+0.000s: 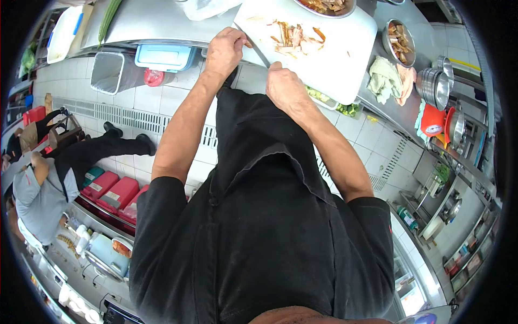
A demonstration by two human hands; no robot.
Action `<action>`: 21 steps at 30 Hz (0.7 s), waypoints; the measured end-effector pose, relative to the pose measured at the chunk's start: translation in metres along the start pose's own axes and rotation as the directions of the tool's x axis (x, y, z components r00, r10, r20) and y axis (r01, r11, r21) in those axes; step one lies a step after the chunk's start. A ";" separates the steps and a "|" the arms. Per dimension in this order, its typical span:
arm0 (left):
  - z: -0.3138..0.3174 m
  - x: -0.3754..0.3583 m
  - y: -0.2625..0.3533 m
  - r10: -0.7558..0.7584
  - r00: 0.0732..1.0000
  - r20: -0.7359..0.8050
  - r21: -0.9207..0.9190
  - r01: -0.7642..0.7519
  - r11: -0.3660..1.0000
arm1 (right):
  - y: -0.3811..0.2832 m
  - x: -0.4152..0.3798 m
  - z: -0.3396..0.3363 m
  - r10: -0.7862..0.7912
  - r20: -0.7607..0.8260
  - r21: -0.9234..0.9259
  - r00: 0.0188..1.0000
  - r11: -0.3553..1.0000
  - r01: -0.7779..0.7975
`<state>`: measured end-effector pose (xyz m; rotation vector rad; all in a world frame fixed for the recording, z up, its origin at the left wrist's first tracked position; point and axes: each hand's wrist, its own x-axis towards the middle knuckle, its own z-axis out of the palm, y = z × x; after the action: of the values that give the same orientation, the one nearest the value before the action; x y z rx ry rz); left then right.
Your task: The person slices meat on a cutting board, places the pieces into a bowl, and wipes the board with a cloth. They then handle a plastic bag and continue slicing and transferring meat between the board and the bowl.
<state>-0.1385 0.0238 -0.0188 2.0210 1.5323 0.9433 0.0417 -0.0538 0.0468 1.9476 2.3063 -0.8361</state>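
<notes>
Far left: a person in a grey shirt (36, 191), well apart. Long green vegetable (109, 20) on the worktop (148, 24), left part; clear plastic bag (208, 8) right of it. Left hand (224, 53) at the near left corner of the cutting board (353, 51), fingers curled in, fingertips at the knife (259, 53); can't tell if they grip the blade. Knife slants across that corner. Right hand (286, 89) closed around its handle, just off the board's near edge. Cut pieces (294, 39) loose on the board, right of the blade. Metal bowl with food (330, 12) at the board's far edge. Right of the board: green cloth (382, 78), 2nd food bowl (400, 42) behind it, pink cloth (406, 85), stacked metal bowls (431, 86) toward the worktop's right edge.
</notes>
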 end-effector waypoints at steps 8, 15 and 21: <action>0.002 -0.014 0.026 0.012 0.999 -0.049 -0.001 -0.013 1.000 | 0.031 -0.049 -0.035 0.200 -0.141 0.306 0.970 0.940 -0.149; 0.038 0.001 0.039 0.194 0.975 0.112 0.157 -0.210 0.965 | 0.072 -0.093 -0.033 0.375 -0.062 0.244 0.925 0.904 -0.350; 0.061 0.021 0.049 0.226 0.960 0.164 0.180 -0.255 0.950 | 0.096 -0.105 -0.030 0.478 -0.234 0.218 0.847 0.874 -0.434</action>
<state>-0.0581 0.0332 -0.0201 2.4059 1.3725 0.7361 0.1635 -0.1296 0.0704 2.6883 1.7843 -0.7456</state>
